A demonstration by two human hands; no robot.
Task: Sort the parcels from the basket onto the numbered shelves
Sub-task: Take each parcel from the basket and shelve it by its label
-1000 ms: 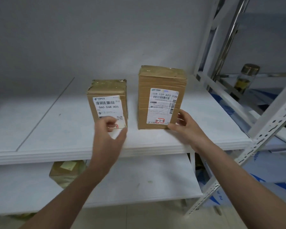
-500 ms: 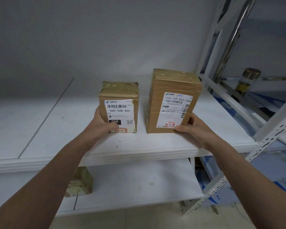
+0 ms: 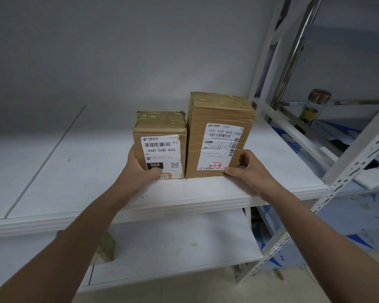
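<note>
- Grey wall backs a white upper shelf; its front edge runs just below both wrists.
- The left grip clasps the lower left corner of the small parcel. The thumb lies across the front under the black "060" patch, and the fingers go round the left side, out of sight.
- That parcel stands upright on the upper shelf, directly beyond the left grip, with its label "060-06B-A05" facing out.
- The right grip holds the lower right corner of the tall parcel. The thumb tip is on the front beside a red-boxed handwritten mark, and the fingers curl against the right side.
- The tall parcel stands upright between the two grips, just beside the small one; I cannot tell whether they touch.
- Right of the right grip, a white perforated rack post slants across. Behind it, well apart from the grip, are a steel tube and a glass jar with a gold lid.
- Below both grips lies a lower shelf; another brown parcel sits there, partly hidden by the left forearm.
- Blue-printed sheets lie low, right of the right forearm.
</note>
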